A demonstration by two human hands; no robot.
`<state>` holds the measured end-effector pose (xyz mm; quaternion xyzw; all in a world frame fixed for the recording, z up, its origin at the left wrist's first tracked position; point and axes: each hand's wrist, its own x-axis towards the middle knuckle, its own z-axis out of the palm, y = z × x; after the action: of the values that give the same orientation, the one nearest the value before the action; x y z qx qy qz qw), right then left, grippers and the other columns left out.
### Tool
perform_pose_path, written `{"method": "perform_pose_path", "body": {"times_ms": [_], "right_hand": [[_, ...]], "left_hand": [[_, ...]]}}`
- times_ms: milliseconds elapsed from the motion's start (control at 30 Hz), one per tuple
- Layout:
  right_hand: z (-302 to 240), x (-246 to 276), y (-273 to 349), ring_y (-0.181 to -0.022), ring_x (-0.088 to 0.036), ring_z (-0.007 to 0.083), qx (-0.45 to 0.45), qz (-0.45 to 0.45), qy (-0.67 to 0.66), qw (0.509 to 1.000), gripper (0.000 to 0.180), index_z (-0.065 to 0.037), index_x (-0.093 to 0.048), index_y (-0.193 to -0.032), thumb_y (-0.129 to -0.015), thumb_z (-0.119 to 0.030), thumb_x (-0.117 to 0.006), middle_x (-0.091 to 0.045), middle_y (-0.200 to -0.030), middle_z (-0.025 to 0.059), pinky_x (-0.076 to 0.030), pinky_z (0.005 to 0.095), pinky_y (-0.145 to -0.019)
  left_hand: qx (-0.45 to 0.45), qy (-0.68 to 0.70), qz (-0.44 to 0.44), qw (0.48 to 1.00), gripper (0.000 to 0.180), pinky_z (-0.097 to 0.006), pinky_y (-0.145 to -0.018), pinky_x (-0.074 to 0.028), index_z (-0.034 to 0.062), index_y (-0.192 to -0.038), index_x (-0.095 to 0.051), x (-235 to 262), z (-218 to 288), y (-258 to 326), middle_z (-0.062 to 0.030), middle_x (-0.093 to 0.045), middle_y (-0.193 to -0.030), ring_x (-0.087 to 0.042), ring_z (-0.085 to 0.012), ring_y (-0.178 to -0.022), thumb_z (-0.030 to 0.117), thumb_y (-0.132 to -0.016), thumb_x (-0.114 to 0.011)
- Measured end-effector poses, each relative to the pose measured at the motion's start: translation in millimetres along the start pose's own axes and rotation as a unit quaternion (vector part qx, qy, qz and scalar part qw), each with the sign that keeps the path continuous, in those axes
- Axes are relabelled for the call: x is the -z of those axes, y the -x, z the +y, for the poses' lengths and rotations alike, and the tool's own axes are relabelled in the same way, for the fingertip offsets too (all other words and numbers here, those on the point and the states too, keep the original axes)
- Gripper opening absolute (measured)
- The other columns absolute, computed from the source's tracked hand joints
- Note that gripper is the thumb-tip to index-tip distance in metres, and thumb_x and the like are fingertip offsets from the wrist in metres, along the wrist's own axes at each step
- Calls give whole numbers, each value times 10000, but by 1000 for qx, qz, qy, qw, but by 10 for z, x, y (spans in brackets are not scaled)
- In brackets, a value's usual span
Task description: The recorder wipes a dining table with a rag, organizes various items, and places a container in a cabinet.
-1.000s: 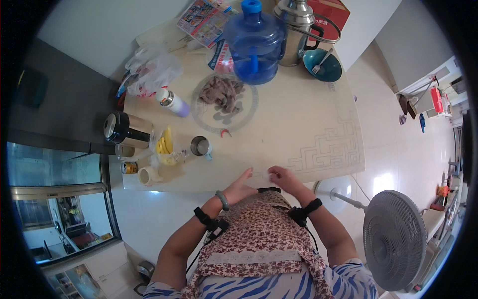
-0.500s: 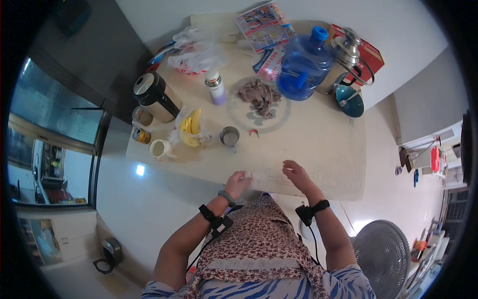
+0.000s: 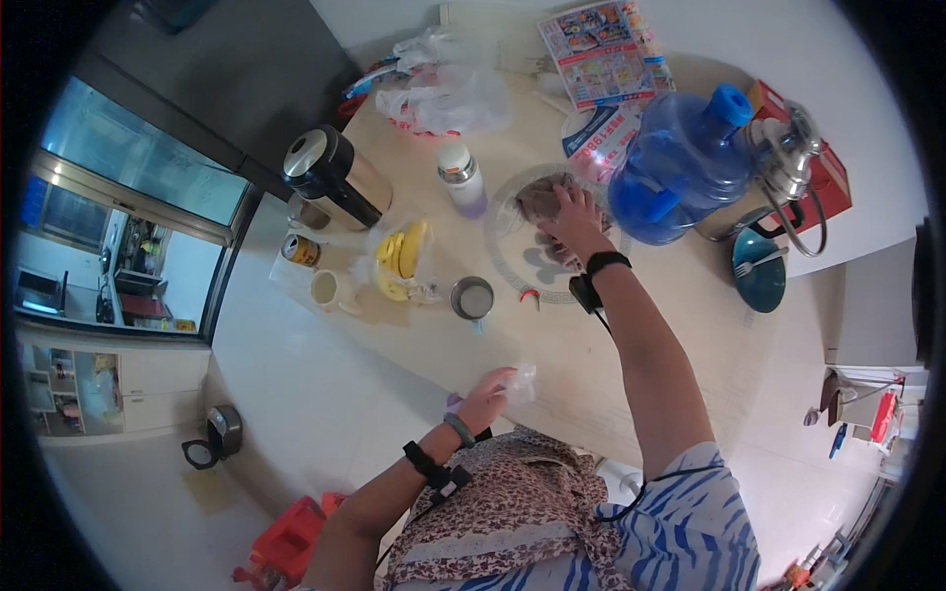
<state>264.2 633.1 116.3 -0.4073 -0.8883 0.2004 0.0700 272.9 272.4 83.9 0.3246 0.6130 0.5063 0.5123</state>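
Note:
My right hand (image 3: 579, 222) reaches far over the table, its fingers spread on a crumpled brown cloth (image 3: 535, 200) and covering part of it. Near the table's front edge, my left hand (image 3: 485, 399) is closed on a small piece of clear plastic (image 3: 523, 383), perhaps a bag; its exact kind is hard to make out. Between the hands lie a metal cup (image 3: 472, 297) and a small red curved item (image 3: 529, 295). The cloth rests on a round printed pattern of the tabletop (image 3: 505, 266).
Bananas in a clear bag (image 3: 398, 264), a white mug (image 3: 325, 289), a can (image 3: 301, 250), a large flask (image 3: 335, 177) and a white-purple bottle (image 3: 461, 182) stand left. At right are a blue water jug (image 3: 680, 167), a metal kettle (image 3: 788, 163) and a teal bowl (image 3: 759, 276).
My right hand has moved from the front edge out to the cloth. The left hand still holds the plastic, which now shows more clearly. The whole view has shifted and turned.

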Motion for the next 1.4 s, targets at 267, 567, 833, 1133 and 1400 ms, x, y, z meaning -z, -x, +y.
{"method": "perform_pose_path", "body": {"times_ms": [267, 567, 833, 1133, 1400], "right_hand": [[374, -242, 137, -1131, -420, 281, 68, -36, 127, 989, 491, -205, -504, -1172, -714, -276, -666, -441, -1198, 61, -389, 467, -898], [931, 111, 2572, -1079, -433, 313, 58, -76, 69, 993, 387, -203, -582, -1065, -685, -152, -635, -465, -1169, 82, -372, 461, -891], [1002, 146, 3380, -1149, -392, 332, 69, -76, 85, 991, 463, -181, -566, -1129, -672, -169, -641, -447, -1228, 106, -306, 530, -942], [601, -188, 943, -1255, -298, 313, 142, 13, 62, 988, 435, -148, -502, -1196, -767, -173, -568, -379, -1323, 107, -262, 480, -1004], [524, -372, 1356, -1258, -293, 320, 196, -14, 79, 977, 526, -188, -544, -1136, -641, -281, -696, -389, -1317, 93, -291, 491, -978]], "left_hand": [[-112, -319, 59, 939, 424, -421, -968, -376, 44, -1241, -436, -451, 328, -803, -157, -370, -1337, -393, -338, -1211, 102, -836, -550], [26, -537, 172, 826, 254, -396, -850, -455, 48, -1066, -510, -469, 477, -1614, -140, -450, -1110, -486, -308, -1015, 63, -812, -499], [55, -575, 124, 807, 140, -386, -728, -495, 82, -957, -517, -459, 287, -1604, -118, -511, -951, -560, -295, -878, 114, -831, -466], [-43, -317, 106, 941, 166, -314, -542, -450, 51, -889, -406, -147, 518, -859, -110, -499, -740, -545, -217, -608, -20, -784, -514], [134, 35, 72, 988, 65, -221, -494, -422, 54, -845, -483, 153, 544, -371, -5, -510, -660, -509, -86, -565, -2, -817, -467]]}}
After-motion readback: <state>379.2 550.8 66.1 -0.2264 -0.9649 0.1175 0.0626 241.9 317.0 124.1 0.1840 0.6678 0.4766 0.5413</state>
